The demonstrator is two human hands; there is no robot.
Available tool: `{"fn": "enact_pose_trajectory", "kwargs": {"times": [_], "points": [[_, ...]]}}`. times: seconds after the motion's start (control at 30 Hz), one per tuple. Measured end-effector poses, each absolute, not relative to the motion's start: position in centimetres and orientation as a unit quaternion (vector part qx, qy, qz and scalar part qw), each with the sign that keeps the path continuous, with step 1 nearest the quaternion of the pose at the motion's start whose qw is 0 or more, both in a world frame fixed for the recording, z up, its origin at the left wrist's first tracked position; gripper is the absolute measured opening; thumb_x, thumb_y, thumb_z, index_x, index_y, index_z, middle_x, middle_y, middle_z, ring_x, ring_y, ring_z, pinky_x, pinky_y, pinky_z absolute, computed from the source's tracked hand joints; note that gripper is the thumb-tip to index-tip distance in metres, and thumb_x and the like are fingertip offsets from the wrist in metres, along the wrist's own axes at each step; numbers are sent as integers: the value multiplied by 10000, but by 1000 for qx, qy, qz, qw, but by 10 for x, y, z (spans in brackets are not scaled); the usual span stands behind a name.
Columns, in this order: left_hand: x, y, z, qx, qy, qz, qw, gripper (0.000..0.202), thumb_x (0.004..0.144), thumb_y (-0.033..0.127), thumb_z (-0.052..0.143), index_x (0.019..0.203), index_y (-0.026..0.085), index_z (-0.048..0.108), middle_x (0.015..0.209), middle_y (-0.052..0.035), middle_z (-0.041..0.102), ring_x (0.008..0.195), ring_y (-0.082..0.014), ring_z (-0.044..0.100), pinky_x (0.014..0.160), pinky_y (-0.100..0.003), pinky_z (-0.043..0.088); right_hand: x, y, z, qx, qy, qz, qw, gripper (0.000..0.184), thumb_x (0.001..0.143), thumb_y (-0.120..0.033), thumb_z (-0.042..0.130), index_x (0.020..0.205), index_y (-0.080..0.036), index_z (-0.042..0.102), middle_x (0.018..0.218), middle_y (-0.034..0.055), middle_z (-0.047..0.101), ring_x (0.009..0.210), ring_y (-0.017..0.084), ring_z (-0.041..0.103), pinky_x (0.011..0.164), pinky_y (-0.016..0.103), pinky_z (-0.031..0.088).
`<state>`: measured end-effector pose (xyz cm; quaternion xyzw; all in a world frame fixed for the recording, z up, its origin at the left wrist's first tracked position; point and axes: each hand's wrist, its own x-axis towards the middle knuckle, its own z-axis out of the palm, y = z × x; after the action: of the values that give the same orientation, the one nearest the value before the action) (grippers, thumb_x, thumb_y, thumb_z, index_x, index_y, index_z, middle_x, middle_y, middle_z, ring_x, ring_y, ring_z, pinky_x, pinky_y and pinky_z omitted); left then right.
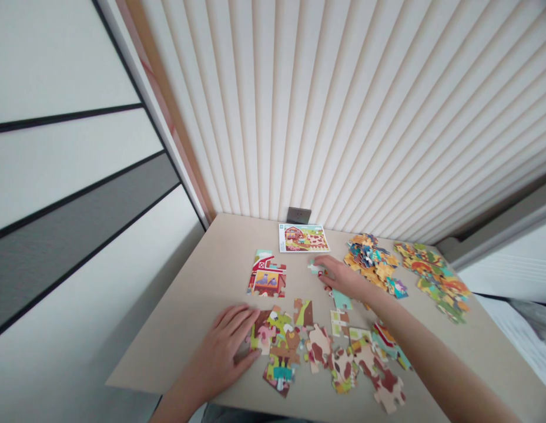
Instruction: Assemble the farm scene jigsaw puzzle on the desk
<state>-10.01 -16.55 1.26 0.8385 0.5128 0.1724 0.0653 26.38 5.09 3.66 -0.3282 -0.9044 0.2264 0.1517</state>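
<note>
My right hand (341,277) reaches across a beige tabletop (197,305), its fingertips at a small pale jigsaw piece (315,267). A red-edged piece (324,277) lies under the thumb side. My left hand (224,341) rests at the near left, fingers against a cluster of joined green and brown pieces (277,346). Whether it grips one is hidden. Further off lie a joined red barn section (267,275), a farm picture card (304,238), and brown-and-white cow-patterned pieces (343,367).
Two heaps of loose colourful pieces (369,261) (435,283) lie at the back right. A grey box (298,215) stands against the pleated white wall (343,117) behind the table. White panels with dark bands run along the left.
</note>
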Motion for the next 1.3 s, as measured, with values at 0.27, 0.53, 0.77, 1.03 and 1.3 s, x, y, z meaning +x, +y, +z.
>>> {"fn": "enact_pose_trajectory", "kwargs": {"times": [0.27,0.53,0.77,1.03,1.3], "points": [[-100,-165,13,837,512,184,58,711,955,482,644,1584,248,410,1475,-76,586,1365,-280,499,1155,-455,440,276,52,36,-344,-891,248,164,645,942,-272,631,1551,-302,422,1539,93,529,1395,276,537,1199,485,416],[-100,-165,13,838,512,177,62,696,974,480,619,1589,240,397,1488,-80,573,1381,-283,482,1169,-456,423,281,52,41,-339,-898,234,155,635,949,-287,619,1554,-271,427,1542,113,524,1412,274,519,1203,489,408],[-100,-164,10,837,512,184,59,698,962,481,631,1580,240,416,1475,-85,583,1373,-285,495,1161,-452,434,287,47,47,-357,-898,210,149,548,984,-349,595,1514,-261,485,1497,116,570,1366,268,565,1172,474,447],[-100,-170,7,843,504,183,41,712,978,482,614,1605,250,370,1517,-79,553,1413,-287,471,1183,-453,420,323,-24,43,-456,-871,100,151,511,999,-462,597,1471,-272,562,1437,133,625,1330,323,587,1121,535,486],[-56,-187,3,841,517,157,23,1012,886,648,662,1667,220,181,1706,-145,237,1540,-401,291,1215,-577,358,318,-77,33,-434,-883,95,154,434,1024,-369,559,1451,-300,589,1492,104,588,1399,312,529,1176,568,433]]}}
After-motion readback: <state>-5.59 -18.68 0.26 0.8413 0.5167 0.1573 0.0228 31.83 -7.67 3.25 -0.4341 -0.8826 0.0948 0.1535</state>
